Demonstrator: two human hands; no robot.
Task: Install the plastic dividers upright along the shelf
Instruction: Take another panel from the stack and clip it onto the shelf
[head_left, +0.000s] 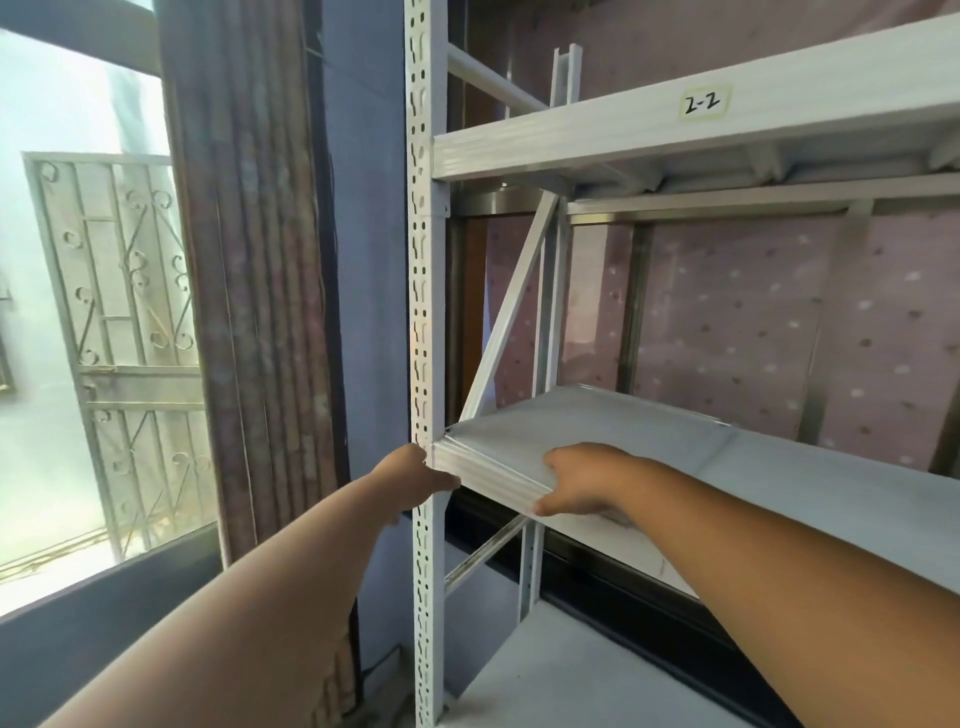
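Dividers (498, 470), a flat stack of grey plastic sheets, lay at the left end of the middle shelf (831, 499), long axis running back from the perforated upright post (425, 312). Right hand (582, 480) pinched the stack's front edge, fingers curled over it. Left hand (415, 475) gripped the corner beside the post. A label (702, 102) above read "2-2".

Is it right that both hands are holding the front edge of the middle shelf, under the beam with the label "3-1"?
Not quite: the head view shows the label reads "2-2", not "3-1". The rest holds: the left hand and right hand are at the front edge of the middle shelf.
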